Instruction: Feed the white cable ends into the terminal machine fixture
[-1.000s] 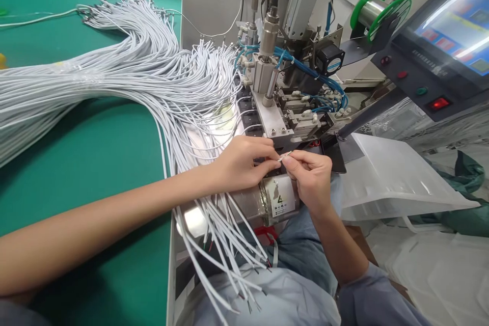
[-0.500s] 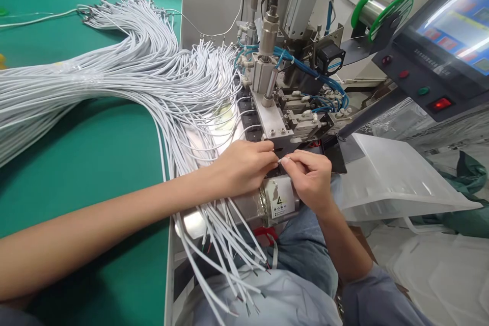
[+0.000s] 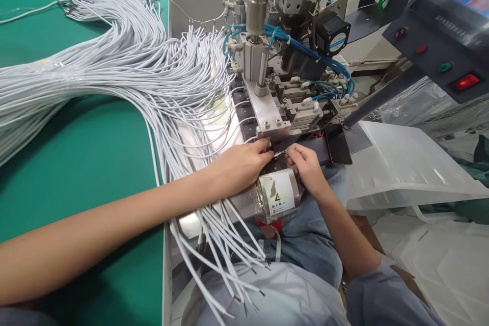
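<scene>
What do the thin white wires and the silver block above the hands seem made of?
The thin white wires have a smooth, matte, plastic-looking sheath with bare metallic tips. The silver block is probably aluminium or steel: brushed grey sheen, bolt heads along its edge.

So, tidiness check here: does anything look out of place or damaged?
Only the white wires: loose ends hang off the bench edge, fanned out below the left hand. Nothing looks damaged.

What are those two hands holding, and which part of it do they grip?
A thin wire, pinched near its tip between the fingertips of the left hand and the right hand, by the machine.
</scene>
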Demonstrator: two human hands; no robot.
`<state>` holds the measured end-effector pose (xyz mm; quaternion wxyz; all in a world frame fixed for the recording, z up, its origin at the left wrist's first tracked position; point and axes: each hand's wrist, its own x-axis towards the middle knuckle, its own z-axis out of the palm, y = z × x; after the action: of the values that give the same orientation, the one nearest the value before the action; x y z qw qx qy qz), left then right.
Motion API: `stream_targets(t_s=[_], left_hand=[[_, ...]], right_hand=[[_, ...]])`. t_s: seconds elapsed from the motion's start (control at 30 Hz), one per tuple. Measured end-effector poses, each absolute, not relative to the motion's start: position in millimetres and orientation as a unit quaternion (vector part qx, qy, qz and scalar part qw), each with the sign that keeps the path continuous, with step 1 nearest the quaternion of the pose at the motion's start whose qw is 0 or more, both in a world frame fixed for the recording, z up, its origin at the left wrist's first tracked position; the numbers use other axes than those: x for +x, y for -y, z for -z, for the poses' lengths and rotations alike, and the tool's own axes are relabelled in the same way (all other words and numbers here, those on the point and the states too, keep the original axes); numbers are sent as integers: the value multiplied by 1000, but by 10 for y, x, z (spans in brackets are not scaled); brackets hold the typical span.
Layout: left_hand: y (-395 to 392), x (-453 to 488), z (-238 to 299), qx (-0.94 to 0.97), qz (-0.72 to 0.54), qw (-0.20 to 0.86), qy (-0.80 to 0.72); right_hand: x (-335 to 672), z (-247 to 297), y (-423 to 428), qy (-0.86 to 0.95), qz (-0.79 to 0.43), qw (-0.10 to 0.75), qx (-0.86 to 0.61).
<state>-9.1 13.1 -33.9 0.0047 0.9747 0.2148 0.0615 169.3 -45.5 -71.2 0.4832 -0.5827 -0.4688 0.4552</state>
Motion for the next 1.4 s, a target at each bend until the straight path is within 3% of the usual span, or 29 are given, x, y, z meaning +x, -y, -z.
stream_targets(t_s=[0.17,0.6,0.87,1.07,1.17,1.27,1.33,1.4], left_hand=[[-121,-97,324,975,-62,3,-211],[-115,-114,267,984,-44,-23,-171],[-99,-122,191,984,-17,-67,-162],[-54,-182,52,976,17,-24,-216],[-64,-190,30,973,22,-15,-228],[-127,-188,55,964,15,-36,-264],[-178,-182,85,955,5,-53,-293],[-203,-173,106,948,-2,-63,-312]], right_hand=[[1604,738,420,430,-524,493,-545],[1637,760,385,454,-529,469,-542],[1605,808,369,495,-456,502,-543],[1592,836,339,495,-446,504,-550],[1613,784,460,486,-376,523,-591],[1560,643,793,471,-227,554,-648],[1466,541,1075,507,-169,527,-660],[1335,480,1320,600,-176,447,-640]])
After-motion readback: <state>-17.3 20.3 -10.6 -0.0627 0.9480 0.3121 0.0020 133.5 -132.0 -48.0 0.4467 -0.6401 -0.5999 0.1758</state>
